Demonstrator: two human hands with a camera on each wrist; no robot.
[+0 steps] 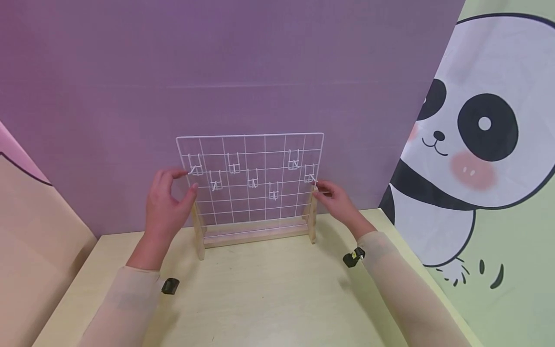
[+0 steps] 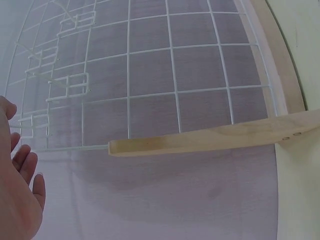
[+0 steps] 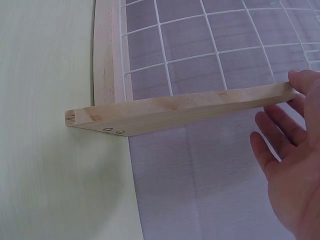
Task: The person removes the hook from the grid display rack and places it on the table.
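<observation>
A white wire grid rack (image 1: 256,207) stands upright in a light wooden stand (image 1: 256,236). Several white wire hooks (image 1: 253,182) hang on its upper part. My left hand (image 1: 165,207) is at the grid's left edge, its index fingertip by the upper-left hook (image 1: 196,169) and thumb apart from the fingers; contact is unclear. On the other side, my right hand (image 1: 336,197) pinches the top of the stand's right post (image 3: 200,102) between thumb and fingers. In the left wrist view, the left post (image 2: 200,140) lies apart from the left hand (image 2: 17,185).
The rack stands near the back of a pale wooden table (image 1: 269,294). Behind it rises a purple backdrop (image 1: 243,62). A panda picture (image 1: 481,159) covers the wall at right. Small black devices (image 1: 170,286) sit at both wrists.
</observation>
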